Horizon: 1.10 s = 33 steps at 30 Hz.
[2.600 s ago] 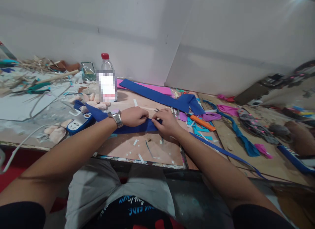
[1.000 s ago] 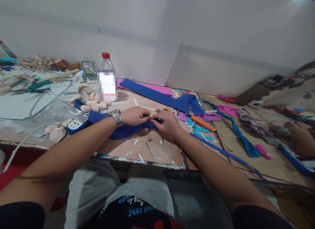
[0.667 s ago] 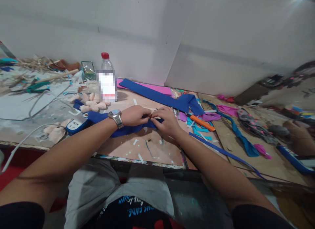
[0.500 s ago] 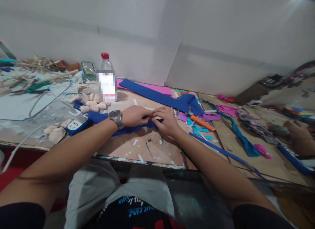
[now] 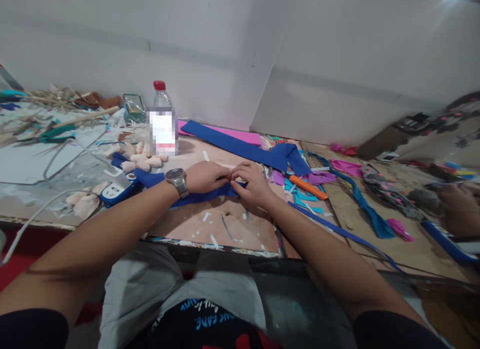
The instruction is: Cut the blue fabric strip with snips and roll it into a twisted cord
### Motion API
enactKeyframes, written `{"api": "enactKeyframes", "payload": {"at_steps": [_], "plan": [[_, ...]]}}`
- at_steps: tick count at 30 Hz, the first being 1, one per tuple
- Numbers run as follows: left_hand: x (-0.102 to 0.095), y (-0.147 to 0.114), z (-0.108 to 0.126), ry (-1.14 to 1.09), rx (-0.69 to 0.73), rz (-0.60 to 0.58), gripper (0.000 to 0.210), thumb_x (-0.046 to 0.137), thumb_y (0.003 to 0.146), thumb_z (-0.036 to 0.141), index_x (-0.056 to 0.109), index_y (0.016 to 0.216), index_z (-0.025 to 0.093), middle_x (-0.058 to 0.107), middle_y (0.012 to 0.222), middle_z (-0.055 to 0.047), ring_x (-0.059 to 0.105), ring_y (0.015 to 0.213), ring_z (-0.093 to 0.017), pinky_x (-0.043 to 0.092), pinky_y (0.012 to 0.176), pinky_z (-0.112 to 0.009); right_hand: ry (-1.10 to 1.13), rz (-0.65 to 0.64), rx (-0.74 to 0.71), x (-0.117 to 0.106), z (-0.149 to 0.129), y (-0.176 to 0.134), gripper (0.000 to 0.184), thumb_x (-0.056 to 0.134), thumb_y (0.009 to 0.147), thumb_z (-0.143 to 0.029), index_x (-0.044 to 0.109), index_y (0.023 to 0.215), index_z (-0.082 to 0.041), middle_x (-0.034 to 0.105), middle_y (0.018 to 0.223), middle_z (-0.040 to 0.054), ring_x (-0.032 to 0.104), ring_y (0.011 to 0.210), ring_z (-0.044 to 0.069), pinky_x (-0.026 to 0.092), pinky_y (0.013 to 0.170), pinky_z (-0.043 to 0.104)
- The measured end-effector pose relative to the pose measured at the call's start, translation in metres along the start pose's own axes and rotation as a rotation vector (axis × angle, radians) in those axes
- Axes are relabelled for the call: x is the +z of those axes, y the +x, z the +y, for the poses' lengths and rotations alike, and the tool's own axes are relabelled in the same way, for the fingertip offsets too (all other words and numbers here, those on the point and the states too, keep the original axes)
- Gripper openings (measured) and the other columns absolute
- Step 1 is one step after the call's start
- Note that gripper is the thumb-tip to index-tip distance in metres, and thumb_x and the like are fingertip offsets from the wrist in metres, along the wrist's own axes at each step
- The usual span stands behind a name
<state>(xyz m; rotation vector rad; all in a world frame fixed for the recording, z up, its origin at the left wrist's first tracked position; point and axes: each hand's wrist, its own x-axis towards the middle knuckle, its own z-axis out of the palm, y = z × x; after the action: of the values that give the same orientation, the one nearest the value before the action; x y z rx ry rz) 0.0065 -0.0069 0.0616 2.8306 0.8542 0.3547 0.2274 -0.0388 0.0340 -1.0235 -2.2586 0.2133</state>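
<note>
A strip of blue fabric (image 5: 198, 197) lies on the worktable under my hands, its left end running toward the power strip. My left hand (image 5: 206, 176), with a metal watch on its wrist, pinches the strip's upper edge. Fingertip to fingertip with it, my right hand (image 5: 253, 185) grips the strip's right end between thumb and fingers. The exact spot of the pinch is hidden by my fingers. Behind my hands lies a wider folded blue fabric band (image 5: 236, 146), partly over a pink strip (image 5: 243, 135).
A blue and white power strip (image 5: 114, 191) with a plugged-in cable is at the left. Behind it stand a red-capped bottle (image 5: 161, 96) and a blurred-out phone-like panel (image 5: 164, 131). An orange cutter (image 5: 308, 187) lies among scraps at right; another person's hand (image 5: 457, 204) is far right.
My hands stay almost in place, fingertips still together. The blue fabric's right end under my fingers has shifted slightly.
</note>
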Motion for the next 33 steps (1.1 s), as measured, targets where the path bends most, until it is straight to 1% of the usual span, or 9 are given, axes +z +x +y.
{"api": "enactKeyframes", "payload": {"at_steps": [4, 7, 11, 15, 17, 22, 28, 30, 33], "plan": [[0.0003, 0.0002, 0.0015, -0.013, 0.02, -0.001, 0.022, 0.051, 0.099, 0.031, 0.071, 0.105, 0.022, 0.079, 0.103, -0.006, 0.072, 0.093, -0.024, 0.042, 0.074, -0.031, 0.002, -0.014, -0.002, 0.0004, -0.0013, 0.0008, 0.012, 0.06, 0.086, -0.017, 0.068, 0.082, -0.025, 0.078, 0.098, 0.0044, 0.058, 0.106, 0.027, 0.039, 0.104, 0.05], [0.0002, -0.0001, 0.0019, -0.008, 0.021, 0.005, 0.024, 0.05, 0.1, 0.031, 0.071, 0.105, 0.022, 0.079, 0.102, -0.006, 0.072, 0.092, -0.023, 0.042, 0.074, -0.031, 0.011, -0.008, -0.009, -0.0004, -0.0017, 0.0011, 0.011, 0.06, 0.087, -0.018, 0.068, 0.082, -0.025, 0.077, 0.097, 0.0043, 0.059, 0.105, 0.027, 0.04, 0.104, 0.048], [-0.001, -0.0006, -0.0003, 0.043, -0.023, 0.006, 0.026, 0.05, 0.098, 0.033, 0.074, 0.1, 0.021, 0.079, 0.098, -0.008, 0.071, 0.087, -0.024, 0.04, 0.069, -0.032, -0.02, -0.005, 0.027, -0.0013, -0.0009, -0.0006, 0.006, 0.066, 0.089, -0.024, 0.072, 0.09, -0.024, 0.077, 0.099, 0.006, 0.059, 0.106, 0.028, 0.04, 0.099, 0.048], [-0.0019, -0.0011, -0.0032, 0.074, -0.075, 0.017, 0.027, 0.052, 0.096, 0.034, 0.075, 0.097, 0.02, 0.078, 0.093, -0.009, 0.068, 0.08, -0.023, 0.037, 0.066, -0.032, -0.061, 0.007, 0.048, -0.0008, -0.0009, -0.0029, 0.009, 0.07, 0.089, -0.028, 0.074, 0.097, -0.023, 0.077, 0.101, 0.0069, 0.06, 0.109, 0.03, 0.037, 0.099, 0.05], [-0.0018, -0.0012, -0.0039, 0.061, -0.076, 0.023, 0.028, 0.051, 0.096, 0.034, 0.076, 0.098, 0.02, 0.078, 0.092, -0.009, 0.068, 0.079, -0.023, 0.037, 0.065, -0.032, -0.057, 0.012, 0.053, -0.0005, -0.0016, -0.0035, 0.01, 0.071, 0.09, -0.028, 0.075, 0.098, -0.024, 0.077, 0.102, 0.0067, 0.06, 0.109, 0.029, 0.036, 0.1, 0.05], [-0.0001, -0.0009, -0.0039, -0.02, -0.018, 0.029, 0.028, 0.051, 0.096, 0.033, 0.076, 0.101, 0.021, 0.079, 0.095, -0.007, 0.07, 0.083, -0.022, 0.039, 0.069, -0.032, -0.059, 0.031, 0.04, -0.0005, -0.0032, -0.0027, 0.006, 0.069, 0.091, -0.026, 0.074, 0.091, -0.025, 0.078, 0.096, 0.0045, 0.061, 0.105, 0.027, 0.035, 0.1, 0.049], [-0.0003, -0.0008, -0.0021, -0.055, 0.004, 0.02, 0.028, 0.052, 0.097, 0.032, 0.076, 0.104, 0.021, 0.08, 0.1, -0.007, 0.071, 0.087, -0.023, 0.042, 0.073, -0.031, -0.056, 0.037, 0.053, 0.0004, -0.0039, -0.0014, 0.006, 0.067, 0.086, -0.021, 0.071, 0.083, -0.024, 0.075, 0.09, 0.0049, 0.062, 0.104, 0.028, 0.038, 0.097, 0.047], [-0.0012, -0.0009, -0.0013, -0.051, 0.003, 0.019, 0.028, 0.052, 0.096, 0.032, 0.076, 0.103, 0.021, 0.08, 0.099, -0.007, 0.07, 0.086, -0.023, 0.042, 0.072, -0.031, -0.054, 0.031, 0.061, 0.0003, -0.004, -0.0017, 0.005, 0.067, 0.086, -0.023, 0.071, 0.084, -0.024, 0.074, 0.091, 0.0056, 0.062, 0.104, 0.028, 0.039, 0.096, 0.047], [-0.0031, -0.0015, -0.0014, -0.021, -0.027, 0.027, 0.026, 0.053, 0.094, 0.031, 0.076, 0.099, 0.021, 0.079, 0.094, -0.007, 0.069, 0.082, -0.022, 0.039, 0.069, -0.031, -0.059, 0.017, 0.059, -0.0005, -0.003, -0.0028, 0.006, 0.069, 0.089, -0.028, 0.074, 0.091, -0.024, 0.075, 0.095, 0.0062, 0.061, 0.105, 0.028, 0.039, 0.097, 0.047]]}}
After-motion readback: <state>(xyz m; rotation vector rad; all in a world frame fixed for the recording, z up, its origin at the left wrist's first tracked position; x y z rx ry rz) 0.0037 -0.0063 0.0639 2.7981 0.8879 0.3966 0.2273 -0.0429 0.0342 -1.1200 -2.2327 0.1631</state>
